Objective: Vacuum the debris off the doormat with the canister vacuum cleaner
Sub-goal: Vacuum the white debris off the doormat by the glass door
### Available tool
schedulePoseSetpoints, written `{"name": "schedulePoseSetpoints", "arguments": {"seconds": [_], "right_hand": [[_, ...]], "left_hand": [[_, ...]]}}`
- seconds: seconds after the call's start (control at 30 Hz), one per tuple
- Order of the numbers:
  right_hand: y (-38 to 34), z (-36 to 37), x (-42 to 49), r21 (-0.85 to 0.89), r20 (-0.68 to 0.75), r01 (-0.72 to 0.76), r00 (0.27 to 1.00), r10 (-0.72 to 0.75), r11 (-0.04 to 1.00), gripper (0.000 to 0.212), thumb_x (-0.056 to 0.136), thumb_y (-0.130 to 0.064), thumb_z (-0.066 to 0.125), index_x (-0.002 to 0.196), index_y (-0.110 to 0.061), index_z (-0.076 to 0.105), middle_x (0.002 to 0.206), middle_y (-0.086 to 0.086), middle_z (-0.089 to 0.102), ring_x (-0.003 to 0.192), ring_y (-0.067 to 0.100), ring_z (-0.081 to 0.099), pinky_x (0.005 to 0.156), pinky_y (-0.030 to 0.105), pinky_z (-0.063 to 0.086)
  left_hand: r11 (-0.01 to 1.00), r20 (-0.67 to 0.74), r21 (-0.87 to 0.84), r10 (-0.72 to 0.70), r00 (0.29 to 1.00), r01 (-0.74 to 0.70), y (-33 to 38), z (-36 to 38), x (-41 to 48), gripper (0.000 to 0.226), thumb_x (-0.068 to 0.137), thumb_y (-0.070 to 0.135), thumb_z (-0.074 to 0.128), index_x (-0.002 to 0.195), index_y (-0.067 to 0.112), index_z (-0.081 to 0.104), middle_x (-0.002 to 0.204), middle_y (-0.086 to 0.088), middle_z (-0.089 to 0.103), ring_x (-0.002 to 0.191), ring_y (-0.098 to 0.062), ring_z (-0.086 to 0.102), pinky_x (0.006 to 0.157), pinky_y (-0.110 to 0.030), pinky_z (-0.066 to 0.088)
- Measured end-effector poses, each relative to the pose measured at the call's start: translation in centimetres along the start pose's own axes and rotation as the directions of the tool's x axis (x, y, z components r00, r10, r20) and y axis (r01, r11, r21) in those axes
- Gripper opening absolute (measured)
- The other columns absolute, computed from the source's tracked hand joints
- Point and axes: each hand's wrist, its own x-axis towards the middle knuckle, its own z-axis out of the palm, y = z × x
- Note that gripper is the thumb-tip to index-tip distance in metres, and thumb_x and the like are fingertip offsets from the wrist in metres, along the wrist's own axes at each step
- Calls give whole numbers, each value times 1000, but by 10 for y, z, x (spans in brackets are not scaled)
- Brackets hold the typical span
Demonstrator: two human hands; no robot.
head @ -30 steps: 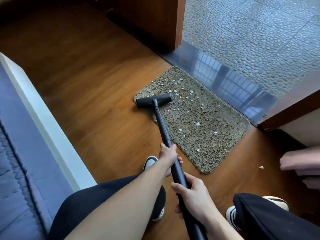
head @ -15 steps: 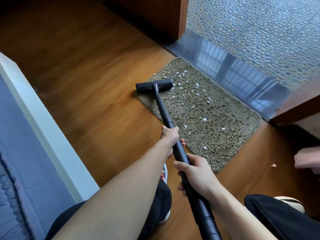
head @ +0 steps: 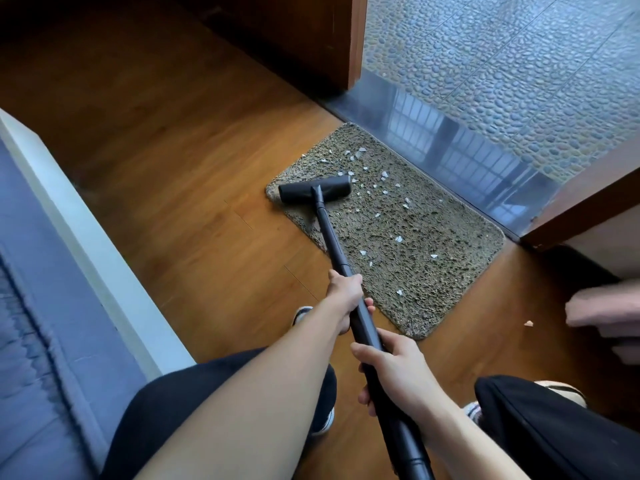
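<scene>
Head view: we record the mat point(head: 415, 271) flat on the wood floor point(head: 194, 188), its far edge along the door threshold point(head: 450, 147). The nozzle point(head: 315, 192) rests on the mat's left corner, square to the wand point(head: 332, 244). The canister is out of view.

The left hand point(head: 344, 299) is wrapped round the wand further down. The right hand point(head: 394, 372) is wrapped round it nearer the body. We judge the split grip lets one hand steer while the other drives, keeping the nozzle flat on the pile.

Pale scraps point(head: 360, 152) lie far and right of the nozzle, and the strip near it looks mostly clean. One scrap point(head: 528, 323) lies off the mat on the floor to the right.

Against the frame half a second earlier, the nozzle sits slightly nearer along the left edge, which we read as a pull stroke. Both grips are unchanged.
</scene>
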Motion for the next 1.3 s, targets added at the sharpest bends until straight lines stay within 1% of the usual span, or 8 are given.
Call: {"name": "schedulePoseSetpoints", "arguments": {"seconds": [0.23,0.4,0.53,0.67,0.83,1.0,1.2,1.3], "right_hand": [[42,-12,-53,3,-33,-22,999,22,1000,9,94,-11,64,103,-13,65,70,13,54,42,29,58,40,28,46],[60,-22,-73,45,-20,-30,999,30,999,21,94,-13,66,112,-23,65,70,13,52,45,32,60,41,29,47],[58,-25,-67,32,-24,-39,999,40,999,30,94,-15,66,122,-25,62,71,12,54,45,32,60,40,29,48],[45,-20,-51,-22,-53,16,998,-17,1000,24,92,-16,66,111,-31,66,62,4,57,46,32,63,42,30,50],[31,-13,-25,-58,-36,69,997,-71,996,19,90,-18,66,94,-36,69,57,-2,57,47,31,65,44,33,52],[17,-2,-2,-81,-23,113,993,-115,990,10,90,-18,67,91,-27,68,54,-3,59,47,32,66,49,39,55],[3,5,18,-24,17,73,997,-73,997,6,92,-12,66,98,-14,66,46,-5,55,44,30,60,42,31,49],[1,5,26,-41,15,66,998,-65,997,10,90,-13,66,101,-11,66,46,-2,56,48,32,61,45,33,50]], "left_hand": [[998,28,59,-26,999,24,-53,21,-40,34,104,22,42,135,16,29,71,-10,47,49,-18,49,44,-24,48],[1000,44,26,-17,999,16,-76,34,-53,31,103,21,42,132,18,31,76,-9,45,50,-16,49,42,-23,47],[1000,24,-3,-2,1000,2,-77,38,-46,30,103,21,43,131,18,33,82,-10,45,50,-15,49,40,-21,46],[999,3,-30,24,1000,-24,-64,34,-27,31,102,21,45,131,16,36,79,-9,45,48,-15,48,41,-23,45],[995,-27,-81,62,998,-64,-41,20,-5,21,102,20,45,122,16,38,81,-9,43,50,-15,47,41,-22,44],[989,-42,-98,103,994,-107,-19,6,12,19,102,19,47,118,14,38,76,-8,44,51,-16,48,43,-24,45],[976,-32,-192,95,995,-99,-11,-8,31,23,102,15,50,121,11,39,70,-8,44,48,-15,47,40,-22,45],[958,2,-270,98,995,-94,-11,-10,32,24,102,14,51,123,12,40,70,-9,48,47,-15,48,40,-22,46]]}}
